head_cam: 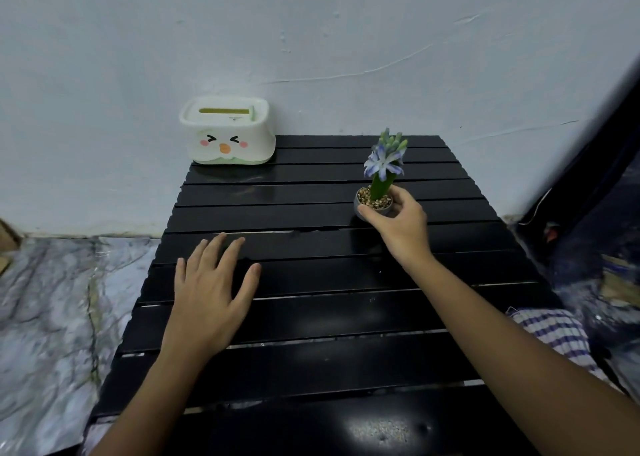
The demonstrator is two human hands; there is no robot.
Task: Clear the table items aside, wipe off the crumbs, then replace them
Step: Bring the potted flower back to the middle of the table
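A small grey pot with pebbles and a blue-flowered plant [381, 175] stands on the black slatted table [311, 317], toward its far right. My right hand [401, 223] wraps its fingers around the pot's rim from the near side. A white tissue box [227, 131] with a cartoon face sits at the table's far left corner against the wall. My left hand [211, 293] lies flat on the table's left part, fingers spread, holding nothing.
A pale wall rises right behind the table. Marble-patterned floor [52, 299] lies to the left. Dark fabric and a blue-and-white striped cloth [554, 331] are at the right edge.
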